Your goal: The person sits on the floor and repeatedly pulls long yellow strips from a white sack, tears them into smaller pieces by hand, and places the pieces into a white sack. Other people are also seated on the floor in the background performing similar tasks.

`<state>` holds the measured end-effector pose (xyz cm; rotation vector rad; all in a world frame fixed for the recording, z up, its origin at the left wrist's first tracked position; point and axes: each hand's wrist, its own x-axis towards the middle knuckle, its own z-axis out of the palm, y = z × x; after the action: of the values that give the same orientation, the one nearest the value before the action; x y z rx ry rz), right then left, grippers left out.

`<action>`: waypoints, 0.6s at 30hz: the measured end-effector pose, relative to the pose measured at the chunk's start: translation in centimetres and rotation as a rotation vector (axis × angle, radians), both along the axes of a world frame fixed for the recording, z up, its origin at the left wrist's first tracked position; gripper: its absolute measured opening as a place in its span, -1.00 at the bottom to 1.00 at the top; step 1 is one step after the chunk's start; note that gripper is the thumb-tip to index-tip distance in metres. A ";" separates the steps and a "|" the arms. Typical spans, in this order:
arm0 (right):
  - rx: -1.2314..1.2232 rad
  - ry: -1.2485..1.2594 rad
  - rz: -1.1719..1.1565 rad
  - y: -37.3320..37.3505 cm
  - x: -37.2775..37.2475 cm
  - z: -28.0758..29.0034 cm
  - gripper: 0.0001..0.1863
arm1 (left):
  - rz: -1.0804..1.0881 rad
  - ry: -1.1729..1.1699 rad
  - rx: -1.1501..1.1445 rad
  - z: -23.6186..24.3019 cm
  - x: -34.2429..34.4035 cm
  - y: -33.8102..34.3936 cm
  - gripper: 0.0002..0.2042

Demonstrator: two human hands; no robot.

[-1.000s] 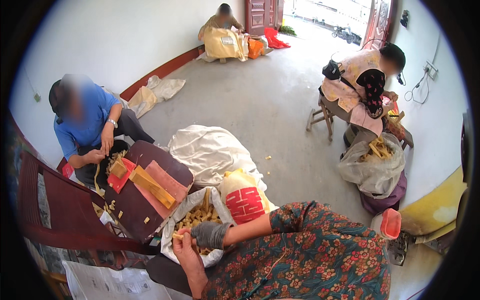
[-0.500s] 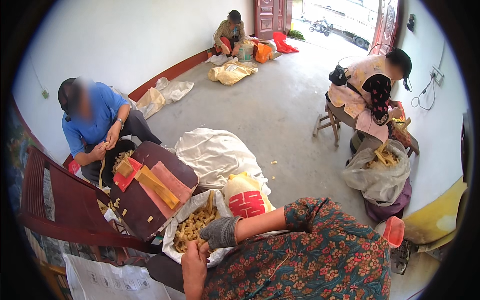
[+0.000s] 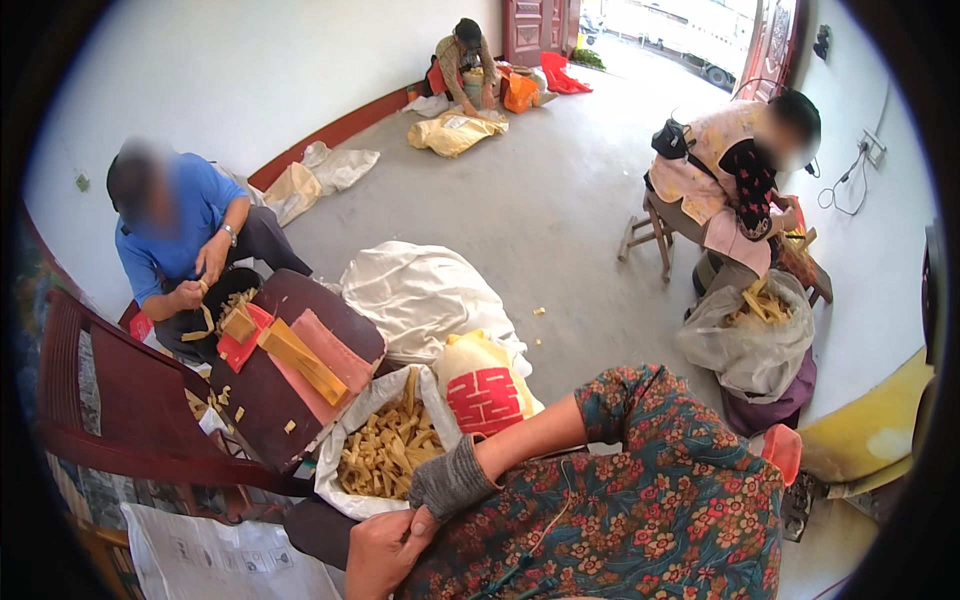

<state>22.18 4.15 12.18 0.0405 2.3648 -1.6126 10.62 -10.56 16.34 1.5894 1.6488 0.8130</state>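
My left hand [image 3: 385, 552] is in front of the open white sack [image 3: 333, 462], near the lower edge, its thumb and fingers pressed together. Whatever they may pinch is too hidden to make out. My right hand [image 3: 442, 488], in a grey knitted cover, reaches over the sack's near right rim and meets the left hand at the fingertips. The right fingers are hidden behind the cover and the left hand. Short, bent tan pieces [image 3: 385, 450] fill the sack.
A dark red table [image 3: 262, 408] holds a red tray [image 3: 240, 350], a wooden block and a long tan board [image 3: 302, 362]. White and yellow sacks lie beyond. A blue-shirted co-worker [image 3: 185, 225] handles a tan strip. Two other people sit farther off, beside bags.
Both my hands have come down and back from over the pieces to the sack's near rim. The far co-worker now leans forward over a yellow bag. The view has shifted slightly.
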 end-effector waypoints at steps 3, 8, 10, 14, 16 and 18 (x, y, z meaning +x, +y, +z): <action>-0.212 -0.057 0.026 -0.4 0.5 1.4 -0.41 | -0.083 -0.088 -0.024 2.4 -0.5 0.0 -0.73; -0.434 -0.142 0.046 -1.0 1.5 6.2 -0.49 | -0.146 -0.387 0.076 3.1 -0.4 -0.1 -0.72; -0.469 -0.143 0.054 -1.2 1.9 6.9 -0.49 | -0.189 -0.441 0.039 3.4 -0.4 0.0 -0.71; -0.525 -0.169 0.094 -1.3 1.9 7.6 -0.48 | -0.291 -0.754 0.195 1.2 -0.1 0.1 -0.80; -0.516 -0.150 0.083 -0.5 1.2 6.8 -0.48 | -0.206 -0.589 0.009 0.4 -2.0 -0.3 -0.80; -0.337 -0.122 -0.089 1.0 0.1 5.3 -0.50 | 0.067 -0.562 0.054 -2.1 -2.3 0.2 -0.79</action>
<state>22.32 5.10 17.45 0.1722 1.9994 -1.9691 8.35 -10.37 14.26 1.1928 1.2812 1.2165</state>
